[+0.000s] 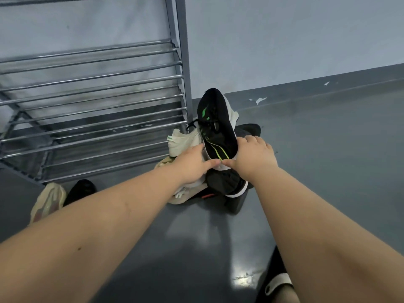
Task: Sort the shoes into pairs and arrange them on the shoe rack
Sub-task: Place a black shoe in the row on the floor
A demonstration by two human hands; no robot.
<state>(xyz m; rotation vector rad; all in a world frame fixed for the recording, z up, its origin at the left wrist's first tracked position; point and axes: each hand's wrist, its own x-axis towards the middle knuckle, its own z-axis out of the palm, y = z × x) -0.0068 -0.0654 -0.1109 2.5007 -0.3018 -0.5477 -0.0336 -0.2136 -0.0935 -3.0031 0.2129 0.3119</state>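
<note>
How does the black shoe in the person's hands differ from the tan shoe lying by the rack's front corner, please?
The black shoe has green marks and stands toe-up, held at the heel by the left hand and right hand; the tan shoe lies alone on the floor, untouched. Neither is on the rack.

Both forearms are bare, with no sleeves, watch or rings in view on the left hand [192, 164] or right hand [253, 157]. At the lower right edge shows a black garment [276, 272] with a white band [278, 283].
</note>
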